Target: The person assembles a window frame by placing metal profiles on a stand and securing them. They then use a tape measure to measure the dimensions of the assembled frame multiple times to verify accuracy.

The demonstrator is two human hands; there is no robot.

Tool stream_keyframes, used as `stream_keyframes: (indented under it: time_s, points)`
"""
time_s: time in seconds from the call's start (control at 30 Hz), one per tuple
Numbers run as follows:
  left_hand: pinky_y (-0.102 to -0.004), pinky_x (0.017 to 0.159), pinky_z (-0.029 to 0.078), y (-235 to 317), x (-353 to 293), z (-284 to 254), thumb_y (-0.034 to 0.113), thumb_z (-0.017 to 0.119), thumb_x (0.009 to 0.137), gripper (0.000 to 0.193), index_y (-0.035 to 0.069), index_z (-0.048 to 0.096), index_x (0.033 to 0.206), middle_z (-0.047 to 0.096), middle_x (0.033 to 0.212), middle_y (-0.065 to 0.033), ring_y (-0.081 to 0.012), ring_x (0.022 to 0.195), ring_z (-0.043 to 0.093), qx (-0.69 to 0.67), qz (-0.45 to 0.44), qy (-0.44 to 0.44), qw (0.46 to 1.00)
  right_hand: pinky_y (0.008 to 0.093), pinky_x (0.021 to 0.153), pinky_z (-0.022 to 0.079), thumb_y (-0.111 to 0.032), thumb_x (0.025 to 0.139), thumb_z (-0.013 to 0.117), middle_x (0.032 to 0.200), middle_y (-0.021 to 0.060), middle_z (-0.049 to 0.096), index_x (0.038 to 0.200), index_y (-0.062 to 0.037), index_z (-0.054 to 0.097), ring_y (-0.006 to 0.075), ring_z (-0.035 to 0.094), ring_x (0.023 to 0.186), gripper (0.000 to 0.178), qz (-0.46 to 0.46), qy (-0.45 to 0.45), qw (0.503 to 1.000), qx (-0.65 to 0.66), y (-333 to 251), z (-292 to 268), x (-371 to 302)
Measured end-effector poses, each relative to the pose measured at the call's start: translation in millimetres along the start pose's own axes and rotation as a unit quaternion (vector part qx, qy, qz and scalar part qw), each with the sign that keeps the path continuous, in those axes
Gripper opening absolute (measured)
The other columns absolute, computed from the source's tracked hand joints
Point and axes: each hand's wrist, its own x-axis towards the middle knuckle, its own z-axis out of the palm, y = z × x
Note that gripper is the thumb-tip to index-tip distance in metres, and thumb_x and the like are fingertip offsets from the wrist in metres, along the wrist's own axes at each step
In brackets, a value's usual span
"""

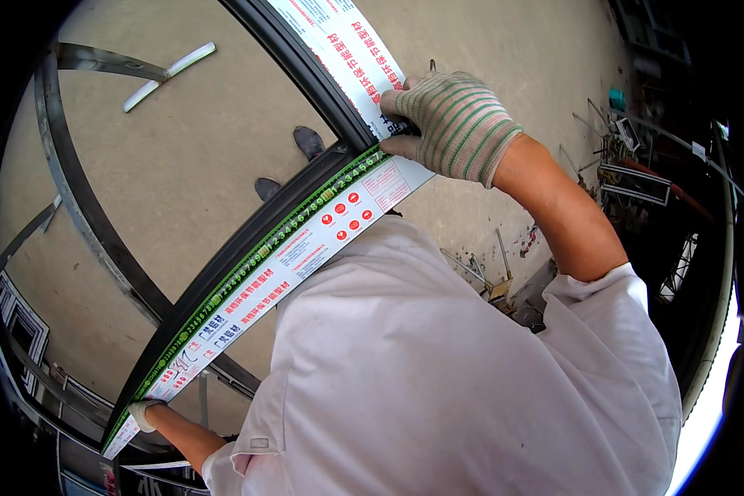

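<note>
A green tape measure blade [264, 252] lies stretched along a black window frame bar [215, 264] faced with white printed protective film. My right hand [459, 124], in a striped knit glove, closes over the tape at the frame's corner, thumb and fingers around a dark part mostly hidden beneath them. At the far end of the bar, lower left, my left hand [145, 415], also gloved, grips the tape against the film-covered edge; its fingers are only partly visible. A second film-covered bar [347, 62] runs away from the corner under my right hand.
Dark metal bars of a stand [87, 215] are at the left, with a short white-edged crosspiece [169, 76] on one arm. A shoe [308, 142] shows on the concrete floor through the frame. Scrap and rods [628, 136] lie at the right, framed profiles [25, 326] at the left.
</note>
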Motion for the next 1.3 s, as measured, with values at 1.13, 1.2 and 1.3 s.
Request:
stream_keyframes:
  time_s: [1.13, 1.2, 1.3]
  points:
    - [-0.0434, 0.094, 0.055, 20.4, -101.4, -34.5, 0.049, 0.057, 0.096, 0.062, -0.008, 0.072, 0.116, 0.071, 0.125, -0.0224, -0.0364, 0.111, 0.07, -0.129, -0.039, -0.032, 0.99, 0.0462, 0.09, 0.052, -0.044, 0.094, 0.066, 0.102, 0.0099, 0.069, 0.095, -0.0141, 0.074, 0.0307, 0.066, 0.106, 0.031, -0.033, 0.004, 0.999, -0.028, 3.4, 2.8, -4.4]
    - [-0.0406, 0.096, 0.054, 28.7, -118.0, -37.7, 0.048, 0.059, 0.099, 0.062, -0.008, 0.07, 0.122, 0.072, 0.125, -0.0213, -0.0346, 0.11, 0.07, -0.231, -0.006, -0.064, 0.971, 0.0468, 0.091, 0.051, -0.047, 0.092, 0.067, 0.103, 0.0099, 0.069, 0.092, -0.0159, 0.074, 0.0303, 0.065, 0.108, 0.032, -0.026, -0.014, 1.0, -0.01, 11.1, -0.6, -13.8]
    - [-0.0407, 0.092, 0.055, -7.8, -93.1, -33.4, 0.05, 0.061, 0.098, 0.063, -0.009, 0.07, 0.12, 0.074, 0.118, -0.0197, -0.0339, 0.101, 0.071, -0.35, -0.047, -0.072, 0.933, 0.0481, 0.09, 0.051, -0.05, 0.091, 0.066, 0.101, 0.0111, 0.07, 0.095, -0.0156, 0.076, 0.0315, 0.067, 0.105, 0.036, -0.067, -0.017, 0.997, -0.024, 7.3, -12.2, -7.0]
